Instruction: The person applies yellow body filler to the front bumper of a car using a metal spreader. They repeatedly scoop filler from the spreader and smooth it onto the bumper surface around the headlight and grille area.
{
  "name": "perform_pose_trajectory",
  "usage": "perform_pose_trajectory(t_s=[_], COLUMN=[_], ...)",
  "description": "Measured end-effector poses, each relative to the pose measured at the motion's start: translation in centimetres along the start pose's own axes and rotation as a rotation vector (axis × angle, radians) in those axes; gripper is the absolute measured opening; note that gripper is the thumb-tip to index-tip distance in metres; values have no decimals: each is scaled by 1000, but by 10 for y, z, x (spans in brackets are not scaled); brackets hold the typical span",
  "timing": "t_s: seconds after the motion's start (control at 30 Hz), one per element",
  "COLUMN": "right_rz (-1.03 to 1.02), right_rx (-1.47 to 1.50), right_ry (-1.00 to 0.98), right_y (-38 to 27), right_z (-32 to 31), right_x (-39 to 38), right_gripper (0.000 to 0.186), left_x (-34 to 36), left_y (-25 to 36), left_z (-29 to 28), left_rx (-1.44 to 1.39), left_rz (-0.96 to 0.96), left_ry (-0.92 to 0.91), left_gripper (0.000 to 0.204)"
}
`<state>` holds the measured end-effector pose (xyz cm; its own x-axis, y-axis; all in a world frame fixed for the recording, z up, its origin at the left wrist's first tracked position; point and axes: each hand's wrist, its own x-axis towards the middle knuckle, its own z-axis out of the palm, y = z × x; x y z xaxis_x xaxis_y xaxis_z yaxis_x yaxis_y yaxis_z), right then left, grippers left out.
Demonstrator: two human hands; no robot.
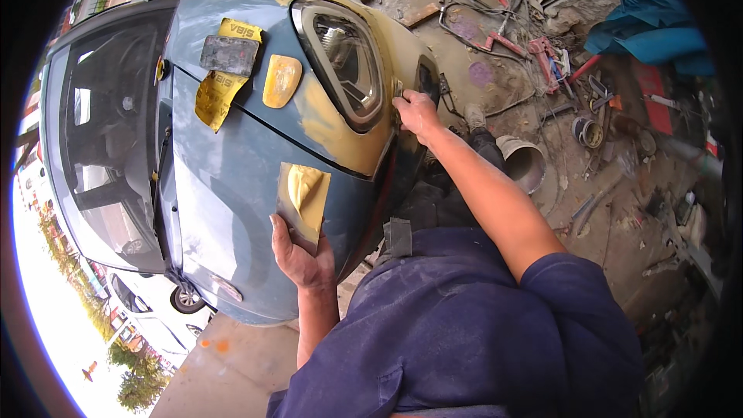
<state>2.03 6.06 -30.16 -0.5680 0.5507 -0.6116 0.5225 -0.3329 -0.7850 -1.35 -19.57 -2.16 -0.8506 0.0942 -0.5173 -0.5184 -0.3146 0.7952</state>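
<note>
The left hand (pixel 303 262) holds a thin flat board (pixel 313 223) with a blob of yellow putty (pixel 306 186) on top. The board is up over the near side of the blue car (pixel 220 162). The hand grips the board at the end close to the person: the thumb is at its left edge, and the other fingers are mostly hidden, so I cannot tell just how they press. The board looks light and quite stiff, so one hand should do. The putty looks soft and sticky (like thick cake icing), so it may smear if fingers poke it. The best place to hold seems to be the bare end of the board, away from the blob, kept flat. The right hand (pixel 419 116) is at the front of the car, just beside the big lamp (pixel 342 62). Its fingers are bent with the tips close together, but I cannot tell if they pinch something small. Farther up, a yellow block (pixel 282 82) sits on the blue paint, and near it a dark block (pixel 230 55) lies on yellow sandpaper (pixel 215 102).
</note>
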Motion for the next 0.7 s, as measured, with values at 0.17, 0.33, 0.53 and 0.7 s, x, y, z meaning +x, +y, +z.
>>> perform_pose_trajectory(t_s=[0.17,0.33,0.53,0.7], right_rz=[53,-10,-52,-72], right_rx=[178,-175,-249,-225], right_ry=[148,117,137,90], right_y=[8,34,31,13], right_z=[-31,-21,3,14], right_x=[4,26,25,14], right_gripper=[25,26,29,31], left_x=[0,-2,-3,-3], left_y=[1,3,3,1], left_z=[2,3,-2,-8], left_rx=[-1,-3,-1,-17], left_rz=[15,18,31,30], left_ry=[8,10,16,3], left_gripper=[42,42,42,42])
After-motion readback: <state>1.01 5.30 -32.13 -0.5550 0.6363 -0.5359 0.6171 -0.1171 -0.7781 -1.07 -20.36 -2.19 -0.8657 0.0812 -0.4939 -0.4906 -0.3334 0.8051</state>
